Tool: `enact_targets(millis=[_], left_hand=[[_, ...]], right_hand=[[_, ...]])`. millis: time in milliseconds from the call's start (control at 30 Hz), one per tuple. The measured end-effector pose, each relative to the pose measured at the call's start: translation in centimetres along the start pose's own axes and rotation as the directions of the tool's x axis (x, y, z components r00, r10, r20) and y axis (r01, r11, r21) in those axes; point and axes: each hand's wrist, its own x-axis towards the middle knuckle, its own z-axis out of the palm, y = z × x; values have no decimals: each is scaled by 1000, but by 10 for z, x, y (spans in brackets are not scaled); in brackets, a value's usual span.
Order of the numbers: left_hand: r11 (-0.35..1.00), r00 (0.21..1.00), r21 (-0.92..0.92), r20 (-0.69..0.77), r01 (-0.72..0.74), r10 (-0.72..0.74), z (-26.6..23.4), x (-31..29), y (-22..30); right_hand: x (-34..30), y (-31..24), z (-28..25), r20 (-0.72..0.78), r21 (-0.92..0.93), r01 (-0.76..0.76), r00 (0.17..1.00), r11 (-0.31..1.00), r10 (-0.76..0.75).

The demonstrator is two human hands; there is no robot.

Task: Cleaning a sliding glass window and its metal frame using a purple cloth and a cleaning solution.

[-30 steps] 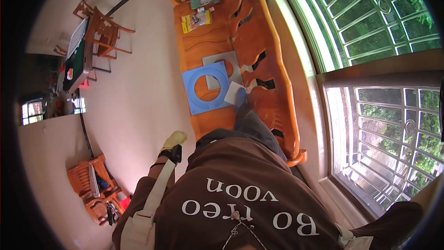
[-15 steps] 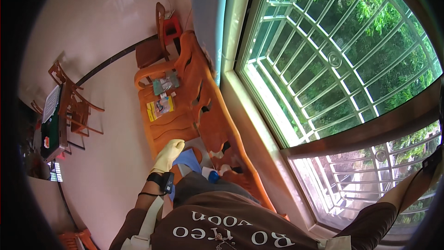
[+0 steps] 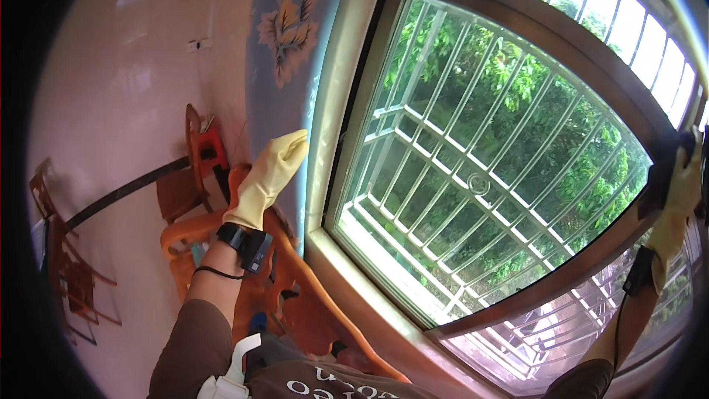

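One rubber-gloved left hand (image 3: 271, 179) hovers — near a floral curtain (image 3: 286, 33).

My left hand (image 3: 269, 177), in a pale-yellow rubber glove (image 3: 255, 198), has risen before the blue flower-patterned curtain (image 3: 277, 114); my right hand (image 3: 681, 188) enters view beside the brown window frame (image 3: 539, 18).

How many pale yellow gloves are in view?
2: the left glove, in front of the blue curtain; the right glove, near the window frame.
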Motion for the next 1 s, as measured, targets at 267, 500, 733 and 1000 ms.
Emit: enact_targets(millis=[267, 500, 733, 1000], left_hand=[[818, 925, 542, -178, -192, 335, 36, 183, -59], [824, 836, 409, -216, -391, 504, 54, 237, -88], [763, 810, 490, -174, -422, 560, 31, 239, -64], [702, 847, 649, -164, -293, 505, 14, 232, -62]], right_hand=[[69, -257, 66, 199, 469, -34, 978, 883, -68], [99, -270, 105, 98, 127, -155, 985, 980, 144], [183, -554, 170, -329, 351, 238, 937, 906, -119], [189, -545, 146, 258, 452, -4, 958, 892, -126]])
